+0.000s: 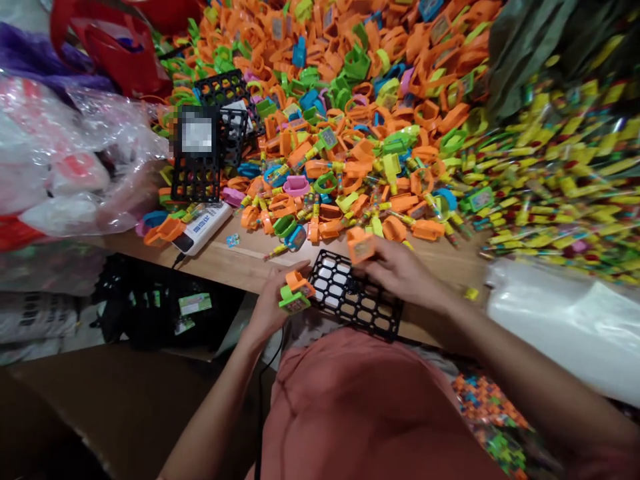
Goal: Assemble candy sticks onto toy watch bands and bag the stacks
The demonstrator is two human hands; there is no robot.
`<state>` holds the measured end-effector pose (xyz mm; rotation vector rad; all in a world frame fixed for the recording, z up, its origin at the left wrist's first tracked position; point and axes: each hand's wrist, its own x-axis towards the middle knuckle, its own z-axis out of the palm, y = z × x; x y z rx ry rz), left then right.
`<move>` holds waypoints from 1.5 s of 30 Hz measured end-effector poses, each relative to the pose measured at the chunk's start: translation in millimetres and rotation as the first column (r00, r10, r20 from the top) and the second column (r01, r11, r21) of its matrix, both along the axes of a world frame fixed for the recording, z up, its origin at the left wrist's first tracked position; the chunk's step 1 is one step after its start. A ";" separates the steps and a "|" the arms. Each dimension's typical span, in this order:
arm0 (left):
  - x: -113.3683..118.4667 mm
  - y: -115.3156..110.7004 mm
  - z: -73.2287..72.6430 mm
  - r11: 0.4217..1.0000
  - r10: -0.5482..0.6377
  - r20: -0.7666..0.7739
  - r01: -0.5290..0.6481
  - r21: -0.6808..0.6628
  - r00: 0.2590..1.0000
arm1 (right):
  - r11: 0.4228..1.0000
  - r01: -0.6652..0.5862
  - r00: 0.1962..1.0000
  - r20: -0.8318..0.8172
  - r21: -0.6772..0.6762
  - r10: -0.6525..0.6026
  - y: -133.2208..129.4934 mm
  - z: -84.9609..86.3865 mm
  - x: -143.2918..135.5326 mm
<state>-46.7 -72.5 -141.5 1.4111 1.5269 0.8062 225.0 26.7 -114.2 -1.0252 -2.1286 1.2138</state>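
Note:
My left hand [270,308] is closed around two plastic pieces that look like toy watches, one orange [299,283] and one green [293,300]. Its fingertips come close to the left end of a black grid tray [345,308] at the table's front edge. Between thumb and fingers, my right hand [400,272] pinches another orange toy watch [360,245] above the tray's far side. White shows through the cells at the tray's left end. Some fingers of both hands are hidden.
A big heap of mostly orange toy watches [345,167] covers the back of the table [255,257]. Yellow candy-like tubes [560,180] pile up at right, above a clear plastic bag [565,307]. Further left are a white power bank [205,227] with a cable and more black grids [196,177].

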 end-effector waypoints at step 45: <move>-1.5 1.4 0.0 1.000 -0.001 0.002 0.001 -0.005 1.000 | 0.990 -0.009 0.993 -0.112 0.143 0.025 -7.9 -49.2 -66.6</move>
